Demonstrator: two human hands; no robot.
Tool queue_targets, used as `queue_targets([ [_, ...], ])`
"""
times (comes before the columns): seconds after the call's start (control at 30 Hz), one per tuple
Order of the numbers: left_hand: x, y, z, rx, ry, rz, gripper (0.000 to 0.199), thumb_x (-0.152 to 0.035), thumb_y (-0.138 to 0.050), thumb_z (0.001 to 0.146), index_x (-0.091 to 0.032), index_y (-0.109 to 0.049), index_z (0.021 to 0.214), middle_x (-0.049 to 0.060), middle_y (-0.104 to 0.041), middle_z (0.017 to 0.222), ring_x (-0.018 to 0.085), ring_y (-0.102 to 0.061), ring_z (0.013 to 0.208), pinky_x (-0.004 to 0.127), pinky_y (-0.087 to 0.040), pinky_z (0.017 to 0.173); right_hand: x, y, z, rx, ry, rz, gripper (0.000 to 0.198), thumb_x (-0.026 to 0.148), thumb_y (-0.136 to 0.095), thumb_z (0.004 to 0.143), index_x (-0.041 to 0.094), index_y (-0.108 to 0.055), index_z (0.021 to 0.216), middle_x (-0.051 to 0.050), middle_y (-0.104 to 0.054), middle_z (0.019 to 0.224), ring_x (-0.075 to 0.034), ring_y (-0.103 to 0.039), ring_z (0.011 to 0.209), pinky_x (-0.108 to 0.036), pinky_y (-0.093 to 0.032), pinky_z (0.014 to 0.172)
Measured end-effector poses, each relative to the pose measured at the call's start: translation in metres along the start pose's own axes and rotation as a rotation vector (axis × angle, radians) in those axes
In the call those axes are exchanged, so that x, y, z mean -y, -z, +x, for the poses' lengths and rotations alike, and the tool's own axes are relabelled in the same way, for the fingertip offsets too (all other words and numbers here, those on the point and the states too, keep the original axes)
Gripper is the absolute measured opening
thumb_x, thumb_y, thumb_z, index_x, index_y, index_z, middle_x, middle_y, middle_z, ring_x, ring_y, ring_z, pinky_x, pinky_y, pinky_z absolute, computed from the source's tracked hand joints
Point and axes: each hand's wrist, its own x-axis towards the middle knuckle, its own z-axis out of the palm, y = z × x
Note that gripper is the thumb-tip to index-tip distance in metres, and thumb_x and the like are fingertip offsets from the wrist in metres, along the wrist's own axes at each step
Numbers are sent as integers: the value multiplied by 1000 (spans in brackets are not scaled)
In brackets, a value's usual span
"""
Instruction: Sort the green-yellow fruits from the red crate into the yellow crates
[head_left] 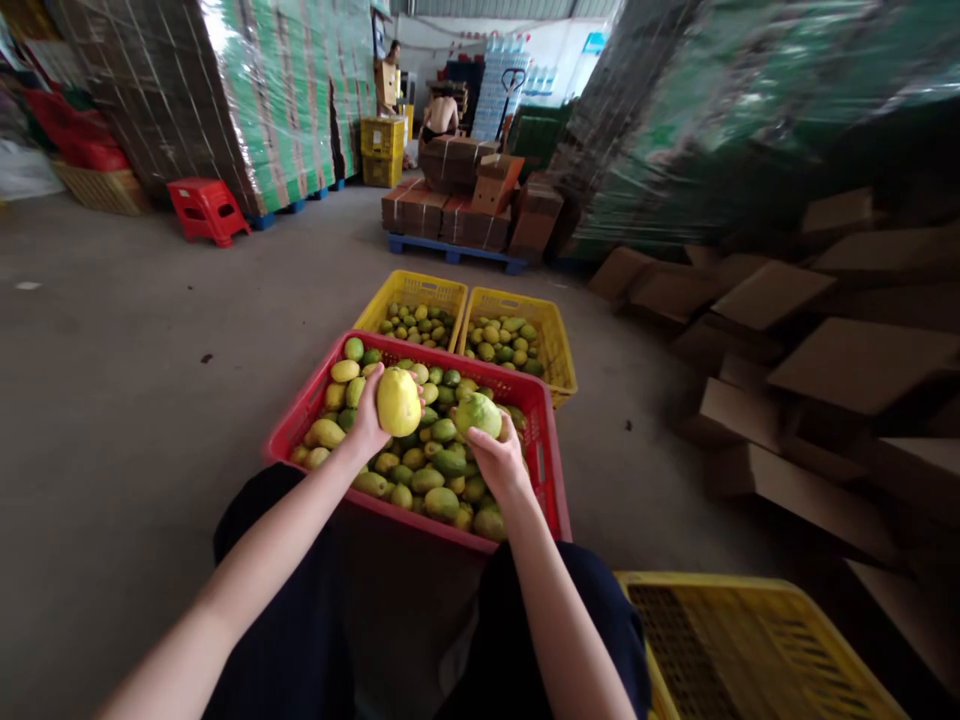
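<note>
My left hand is closed around a large yellow lemon, holding it above the red crate. In my right hand sits a greenish-yellow lemon, gripped with the thumb toward me. Both fruits are raised and apart from each other. Below them, the red plastic crate stands in front of my knees, filled with many yellow and green lemons. Some of that fruit is hidden by my hands.
Two yellow crates with similar fruit stand beyond the red one. Another yellow crate is at lower right. Loose cardboard lies along the right. Farther off are a red stool, boxes on a blue pallet, wrapped stacks and people.
</note>
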Motion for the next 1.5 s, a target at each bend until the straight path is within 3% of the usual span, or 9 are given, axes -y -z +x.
queue_targets([
  [0.1,2,-5,-2,9,-60,-22,58,-68,-39,88,-16,-64,87,5,-68,71,18,-67,63,31,-59,61,-9,-7,-9,33,105,-88,64,5,-85,41,24,-60,97,7,-71,85,-12,-66,72,-21,-53,66],
  [0.27,7,-10,-2,-3,-146,66,59,-70,-43,84,-15,-65,87,6,-68,73,23,-71,81,31,-59,69,-14,-6,-10,-6,220,-180,52,22,-87,52,20,-68,100,0,-74,90,-16,-67,79,-26,-54,75],
  [0.4,12,-12,-4,48,-268,163,59,-73,-48,78,-16,-66,79,7,-69,75,26,-70,89,32,-58,70,-8,-2,-7,-72,355,-426,54,24,-90,48,17,-71,99,-4,-75,95,-22,-68,91,-32,-54,85],
  [0.7,19,4,-3,222,-567,475,55,-68,-49,81,-20,-69,67,9,-72,78,30,-66,98,37,-53,82,-12,3,-15,130,870,-998,64,29,-83,70,28,-57,129,-9,-65,128,-28,-59,120,-47,-49,102],
  [0.9,16,8,-9,210,-565,516,45,-64,-59,76,-21,-68,65,10,-72,81,32,-63,106,39,-52,88,-12,4,-19,142,974,-1071,63,29,-80,73,28,-55,131,-9,-66,126,-28,-62,116,-48,-51,100],
  [1.03,20,4,-4,136,-336,249,36,-54,-62,76,-19,-68,69,9,-72,82,31,-65,104,37,-55,85,-13,5,-18,130,846,-1064,64,34,-83,70,27,-57,128,-9,-66,126,-28,-62,116,-46,-52,98],
  [1.17,26,-5,2,-45,14,-31,40,-45,-44,94,-16,-68,82,8,-70,76,24,-70,92,35,-57,83,-14,5,-10,33,497,-937,62,42,-85,61,22,-62,115,-8,-71,111,-26,-67,101,-39,-57,84],
  [1.33,30,-11,3,-187,178,-138,46,-52,-42,96,-14,-67,97,10,-71,82,24,-71,89,37,-59,80,-21,5,5,-162,-12,-652,42,50,-79,65,20,-62,88,-2,-70,73,-20,-67,63,-28,-55,50],
  [1.5,31,-9,4,-363,246,-42,31,-37,-67,84,-17,-63,108,9,-73,90,23,-71,87,32,-60,75,-33,6,12,-240,-261,-627,38,53,-74,70,20,-59,80,-2,-65,67,-17,-63,50,-29,-53,39],
])
